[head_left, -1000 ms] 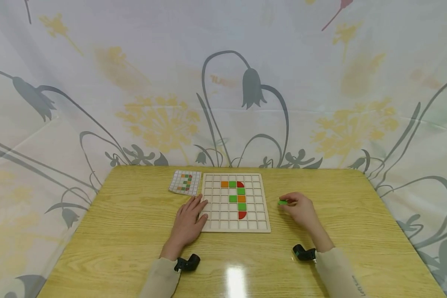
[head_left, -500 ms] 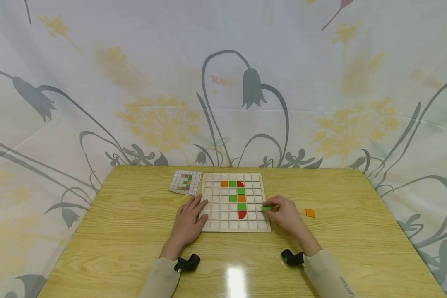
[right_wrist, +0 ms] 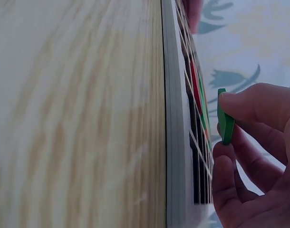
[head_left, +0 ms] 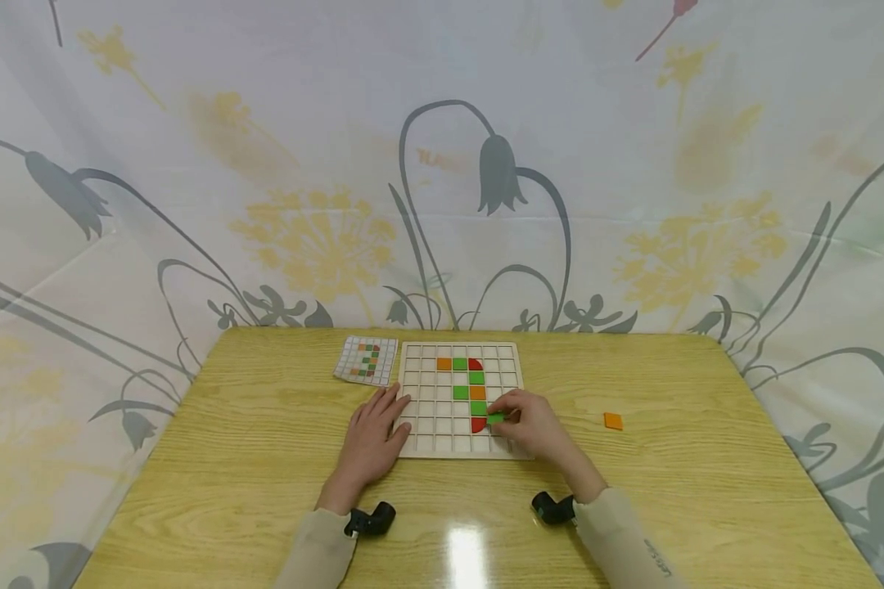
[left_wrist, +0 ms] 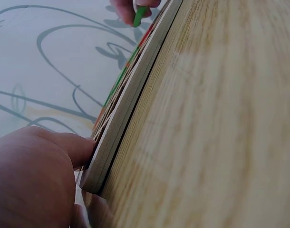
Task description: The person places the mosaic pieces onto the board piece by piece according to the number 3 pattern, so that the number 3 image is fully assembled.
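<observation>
My right hand (head_left: 534, 421) pinches a green square tile (right_wrist: 225, 117) between thumb and fingertips, held over the lower right part of the white gridded board (head_left: 435, 444). In the head view that tile overlaps the edge of a red quarter-round tile (head_left: 478, 424). Up the board run more tiles: a green one (head_left: 478, 408), an orange one (head_left: 478, 393) and several others, with another red quarter-round (head_left: 475, 364) near the top. My left hand (head_left: 372, 438) lies with fingers spread at the board's left edge, its thumb on the border in the left wrist view.
A paper card (head_left: 366, 360) with a printed coloured grid pattern lies left of the board's top corner. One loose orange square tile (head_left: 613, 421) rests on the wooden table (head_left: 228, 458) to the right. A patterned curtain (head_left: 442, 164) hangs behind the table.
My right hand has carried the green tile leftward from the table onto the board's area, uncovering the loose orange tile. My left hand has stayed in place.
</observation>
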The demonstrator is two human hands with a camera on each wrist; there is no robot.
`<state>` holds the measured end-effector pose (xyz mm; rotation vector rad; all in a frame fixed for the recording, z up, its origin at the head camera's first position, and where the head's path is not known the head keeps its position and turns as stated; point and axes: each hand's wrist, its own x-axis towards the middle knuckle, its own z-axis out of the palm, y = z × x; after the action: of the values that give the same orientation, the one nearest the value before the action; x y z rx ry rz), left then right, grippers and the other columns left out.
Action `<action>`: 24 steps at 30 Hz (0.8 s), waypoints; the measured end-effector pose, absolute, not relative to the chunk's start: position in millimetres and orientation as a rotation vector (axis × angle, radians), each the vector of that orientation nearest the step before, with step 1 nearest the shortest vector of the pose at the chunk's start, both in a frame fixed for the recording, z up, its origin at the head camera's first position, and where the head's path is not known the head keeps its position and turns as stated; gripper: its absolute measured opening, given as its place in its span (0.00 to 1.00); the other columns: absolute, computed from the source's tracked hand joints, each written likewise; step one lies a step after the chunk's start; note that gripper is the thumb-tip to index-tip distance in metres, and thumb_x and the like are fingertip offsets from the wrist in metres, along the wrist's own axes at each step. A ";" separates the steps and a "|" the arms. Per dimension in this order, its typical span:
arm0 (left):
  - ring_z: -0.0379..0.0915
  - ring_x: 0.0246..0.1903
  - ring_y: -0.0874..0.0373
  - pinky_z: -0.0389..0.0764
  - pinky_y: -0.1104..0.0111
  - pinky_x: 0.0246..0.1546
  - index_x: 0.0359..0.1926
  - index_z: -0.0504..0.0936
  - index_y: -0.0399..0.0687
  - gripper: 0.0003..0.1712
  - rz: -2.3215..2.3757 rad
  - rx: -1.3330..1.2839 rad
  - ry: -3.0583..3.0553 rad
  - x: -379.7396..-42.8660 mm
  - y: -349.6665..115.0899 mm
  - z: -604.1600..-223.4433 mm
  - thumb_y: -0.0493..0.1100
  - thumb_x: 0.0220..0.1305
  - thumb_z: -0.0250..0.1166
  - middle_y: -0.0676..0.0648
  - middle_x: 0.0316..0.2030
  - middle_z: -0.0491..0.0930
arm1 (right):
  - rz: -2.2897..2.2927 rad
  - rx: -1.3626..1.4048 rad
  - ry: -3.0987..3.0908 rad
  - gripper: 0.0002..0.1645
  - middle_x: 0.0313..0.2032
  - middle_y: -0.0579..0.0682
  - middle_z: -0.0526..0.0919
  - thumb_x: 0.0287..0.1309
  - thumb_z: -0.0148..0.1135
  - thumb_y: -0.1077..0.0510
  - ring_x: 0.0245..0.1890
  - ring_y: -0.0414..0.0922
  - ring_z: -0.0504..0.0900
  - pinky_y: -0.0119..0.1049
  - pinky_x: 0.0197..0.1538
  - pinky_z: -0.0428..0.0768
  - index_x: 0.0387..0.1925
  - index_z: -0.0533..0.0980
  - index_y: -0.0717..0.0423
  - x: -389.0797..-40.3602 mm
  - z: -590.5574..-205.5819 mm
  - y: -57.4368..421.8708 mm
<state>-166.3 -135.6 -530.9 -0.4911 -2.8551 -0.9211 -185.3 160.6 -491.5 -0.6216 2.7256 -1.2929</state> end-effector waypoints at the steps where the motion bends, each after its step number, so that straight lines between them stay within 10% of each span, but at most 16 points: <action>1: 0.47 0.75 0.44 0.49 0.42 0.70 0.71 0.70 0.46 0.28 -0.920 -0.491 -2.855 -166.2 -135.5 -530.7 0.46 0.74 0.57 0.44 0.75 0.58 | -1.287 -0.634 2.722 0.08 0.38 0.47 0.82 0.53 0.71 0.66 0.33 0.42 0.75 0.35 0.39 0.78 0.37 0.85 0.57 -185.5 -491.7 157.7; 24: 0.47 0.75 0.43 0.49 0.41 0.70 0.71 0.70 0.45 0.28 -0.913 -0.486 -2.858 -167.0 -134.7 -531.0 0.46 0.74 0.56 0.44 0.74 0.59 | -1.137 -0.664 2.749 0.07 0.32 0.44 0.77 0.51 0.73 0.67 0.30 0.41 0.72 0.33 0.33 0.74 0.32 0.85 0.55 -192.4 -496.2 117.2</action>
<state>-167.0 -134.7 -531.0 -0.4861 -2.8581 -0.9131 -192.4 117.2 -496.2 -0.6638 2.7492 -1.1370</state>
